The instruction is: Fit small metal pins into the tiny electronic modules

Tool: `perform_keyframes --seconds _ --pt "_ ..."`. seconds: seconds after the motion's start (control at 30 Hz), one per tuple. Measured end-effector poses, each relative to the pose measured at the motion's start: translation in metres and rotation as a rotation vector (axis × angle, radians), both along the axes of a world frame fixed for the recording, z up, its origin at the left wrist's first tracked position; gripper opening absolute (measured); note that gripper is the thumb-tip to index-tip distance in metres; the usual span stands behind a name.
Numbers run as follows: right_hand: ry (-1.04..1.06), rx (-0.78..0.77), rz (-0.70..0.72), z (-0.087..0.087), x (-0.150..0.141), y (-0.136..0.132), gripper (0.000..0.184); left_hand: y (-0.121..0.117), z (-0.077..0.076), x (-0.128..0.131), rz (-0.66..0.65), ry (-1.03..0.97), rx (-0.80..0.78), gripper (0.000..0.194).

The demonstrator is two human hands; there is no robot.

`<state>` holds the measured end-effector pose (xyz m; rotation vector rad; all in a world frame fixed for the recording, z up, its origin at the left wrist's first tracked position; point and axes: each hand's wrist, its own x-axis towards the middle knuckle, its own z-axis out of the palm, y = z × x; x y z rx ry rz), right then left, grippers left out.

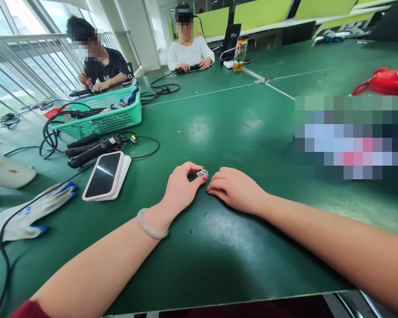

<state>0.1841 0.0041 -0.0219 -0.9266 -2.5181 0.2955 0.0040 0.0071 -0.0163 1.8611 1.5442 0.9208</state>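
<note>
Between the thumb and forefinger of my left hand [182, 187], a small shiny silver metal piece [202, 173] is pinched just above the green table [232, 238]. Its exact kind is too small to tell. My right hand [234, 187] rests on the table close to its right side, fingers curled inward with the tips near the metal piece but apart from it. Whether anything lies inside those curled fingers is hidden. A pale bangle [152, 225] circles my left wrist.
Left of my hands lie a phone [104, 174] on a white box, black hair-iron-like tools [96, 150] with cords, and a white-and-blue glove [29, 216]. Behind stands a green basket [102, 121]. Two people [189, 53] sit across the table. A bottle [240, 54] and red object [388, 81] are farther right.
</note>
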Motion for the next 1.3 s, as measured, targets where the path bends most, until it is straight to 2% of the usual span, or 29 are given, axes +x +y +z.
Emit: perform_keyframes --seconds 0.1,0.2,0.3,0.5,0.67,0.9,0.97,1.13,1.3 --pt "0.178 -0.108 -0.131 0.005 0.003 0.000 0.015 -0.001 0.000 0.000 -0.010 -0.027 -0.015 0.018" --pt "0.410 -0.310 -0.272 0.009 0.006 0.001 0.014 -0.002 0.002 0.001 -0.038 -0.055 -0.020 0.021" --pt "0.524 -0.440 -0.271 0.010 0.006 0.002 0.015 -0.004 0.005 0.003 -0.078 -0.093 -0.033 0.025" --pt "0.561 -0.403 -0.242 0.009 0.007 0.004 0.014 -0.006 0.008 0.005 -0.221 -0.304 -0.138 0.025" --pt "0.574 -0.316 -0.216 0.010 0.008 0.004 0.012 -0.004 0.006 0.005 -0.227 -0.433 -0.182 0.025" --pt "0.468 0.065 -0.166 0.013 0.011 -0.004 0.016 -0.006 0.009 0.007 -0.261 -0.723 -0.335 0.030" --pt "0.427 0.115 -0.175 0.014 0.012 -0.006 0.019 -0.006 0.009 0.007 -0.251 -0.749 -0.337 0.031" --pt "0.326 0.052 -0.290 0.011 0.018 0.001 0.020 -0.003 0.006 0.007 -0.150 -0.662 -0.290 0.030" --pt "0.077 -0.069 -0.233 0.000 0.021 0.012 0.012 0.000 0.001 0.006 -0.112 -0.601 -0.254 0.027"
